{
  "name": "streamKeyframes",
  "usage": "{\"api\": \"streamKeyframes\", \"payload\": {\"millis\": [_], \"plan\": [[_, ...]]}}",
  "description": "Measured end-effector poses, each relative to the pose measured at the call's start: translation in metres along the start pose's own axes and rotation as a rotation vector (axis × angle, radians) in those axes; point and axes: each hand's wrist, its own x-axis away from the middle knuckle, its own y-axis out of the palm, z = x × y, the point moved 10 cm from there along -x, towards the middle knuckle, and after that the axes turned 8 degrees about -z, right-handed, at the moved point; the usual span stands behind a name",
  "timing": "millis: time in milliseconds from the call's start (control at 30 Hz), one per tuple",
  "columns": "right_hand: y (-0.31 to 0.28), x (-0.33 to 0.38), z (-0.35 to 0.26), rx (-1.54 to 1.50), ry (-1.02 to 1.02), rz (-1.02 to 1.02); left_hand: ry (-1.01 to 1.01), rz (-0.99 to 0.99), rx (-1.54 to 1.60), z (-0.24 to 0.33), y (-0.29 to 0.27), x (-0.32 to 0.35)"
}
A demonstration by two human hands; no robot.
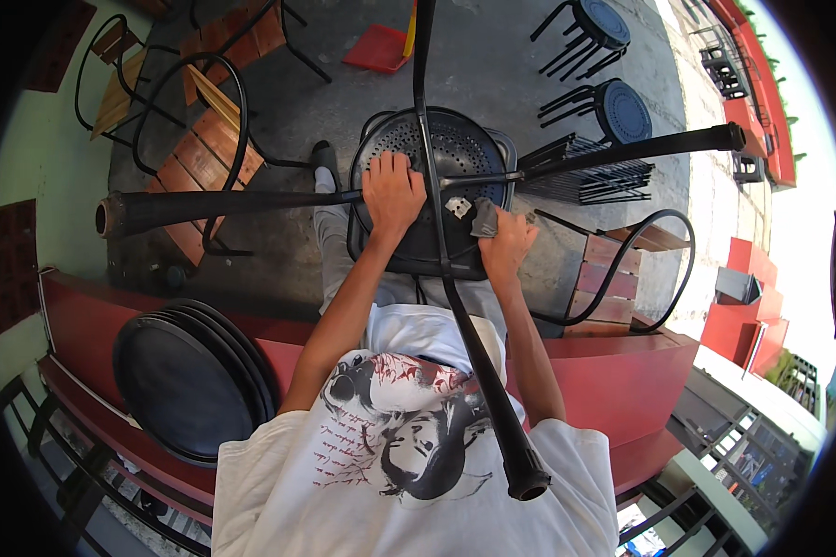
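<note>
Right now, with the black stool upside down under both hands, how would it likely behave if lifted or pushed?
The upturned stool looks like rigid metal with a perforated seat, so probably stiff and fairly light for its size. Its long legs splay outward, so it would likely swing awkwardly. The left hand presses on the seat while the right hand holds a grey cloth, so it seems braced, unlikely to tip.

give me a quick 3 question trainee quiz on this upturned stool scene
1. True or false: the left hand lies flat on the underside of the black stool.
2. What does the right hand hold? A) grey cloth B) brush C) bottle
3. What lies stacked on the red counter at the person's left?

Key: 1 true. 2 A, the grey cloth. 3 black round trays.
</note>
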Motion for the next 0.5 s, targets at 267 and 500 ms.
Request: {"api": "streamKeyframes", "payload": {"millis": [267, 500], "plan": [[0.003, 0.038, -0.010, -0.091, 0.163, -0.002, -0.013, -0.018, -0.039, -0.001, 0.005, 0.001], [-0.013, -0.003, 0.049, -0.161, 0.453, 0.066, -0.023, 0.021, 0.157, -0.007, 0.000, 0.005]]}}
